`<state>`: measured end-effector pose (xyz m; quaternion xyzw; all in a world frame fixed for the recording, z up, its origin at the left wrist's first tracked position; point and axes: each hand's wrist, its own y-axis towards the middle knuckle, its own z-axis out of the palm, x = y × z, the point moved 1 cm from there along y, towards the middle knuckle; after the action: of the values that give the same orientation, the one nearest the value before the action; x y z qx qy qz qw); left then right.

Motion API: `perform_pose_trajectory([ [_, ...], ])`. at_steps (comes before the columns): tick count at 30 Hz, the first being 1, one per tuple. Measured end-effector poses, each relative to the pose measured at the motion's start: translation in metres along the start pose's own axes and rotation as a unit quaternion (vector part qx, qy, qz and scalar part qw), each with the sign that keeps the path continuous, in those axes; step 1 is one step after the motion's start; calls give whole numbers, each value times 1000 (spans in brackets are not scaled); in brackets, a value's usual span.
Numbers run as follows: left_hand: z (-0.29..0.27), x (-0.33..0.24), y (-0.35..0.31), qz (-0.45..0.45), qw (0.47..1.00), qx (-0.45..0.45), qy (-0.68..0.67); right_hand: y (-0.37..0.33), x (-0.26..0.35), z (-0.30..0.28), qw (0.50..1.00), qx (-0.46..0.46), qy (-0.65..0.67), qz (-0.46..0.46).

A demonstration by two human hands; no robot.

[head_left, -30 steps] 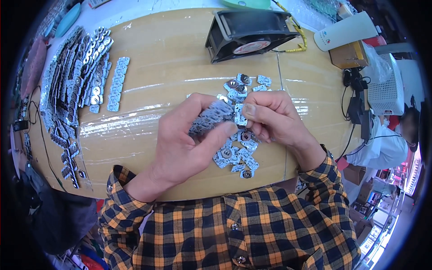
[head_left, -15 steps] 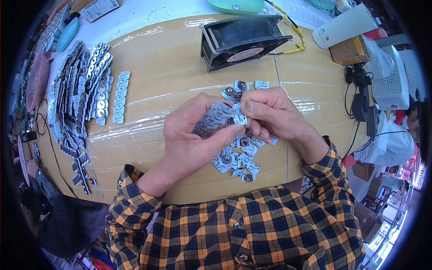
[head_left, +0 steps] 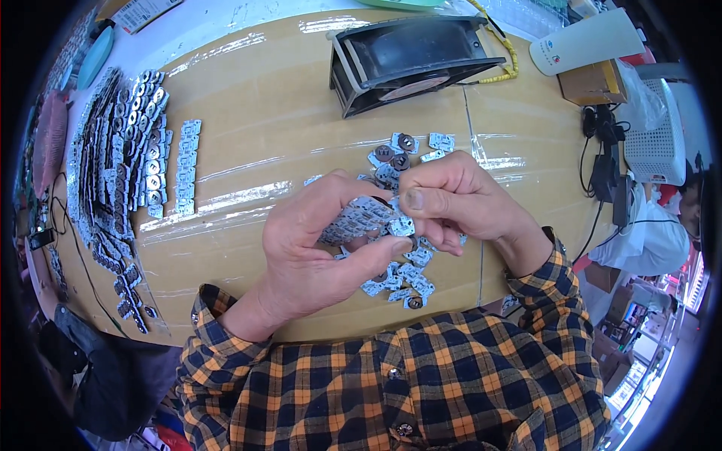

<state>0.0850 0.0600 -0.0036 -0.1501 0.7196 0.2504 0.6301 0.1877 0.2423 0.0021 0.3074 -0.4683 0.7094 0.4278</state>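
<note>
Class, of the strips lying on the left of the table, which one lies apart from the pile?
The straight, pale-blue strip of small flat pieces, between the left hand and the heaped grey-and-silver strips. A gap separates it; the others overlap.

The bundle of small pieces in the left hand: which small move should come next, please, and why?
Perhaps the right hand should gently settle the end piece against the bundle: the left hand grips it, the end piece sits at its right edge, and the right fingertips are close beside it. Whether it is joined, I cannot tell.
</note>
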Motion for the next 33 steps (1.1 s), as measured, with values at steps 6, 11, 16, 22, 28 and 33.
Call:
perform_pose_trajectory([
  [6,-1,2,-1,-27,1000,-14,-9,3,-7,4,992,2,126,-9],
  [11,3,6,-5,-21,997,-54,-53,-2,6,13,991,-96,-68,-62],
  [16,-8,3,-3,-89,986,-70,-120,-1,-1,4,662,-187,-583,-431],
  [22,-14,8,-9,-206,871,9,-446,-6,-1,21,471,-165,-713,-492],
  [28,-14,-3,-12,-175,963,26,-204,-9,-1,24,443,-170,-727,-496],
  [33,-12,-5,-6,-167,964,11,-205,-10,-5,22,427,-181,-732,-499],
])
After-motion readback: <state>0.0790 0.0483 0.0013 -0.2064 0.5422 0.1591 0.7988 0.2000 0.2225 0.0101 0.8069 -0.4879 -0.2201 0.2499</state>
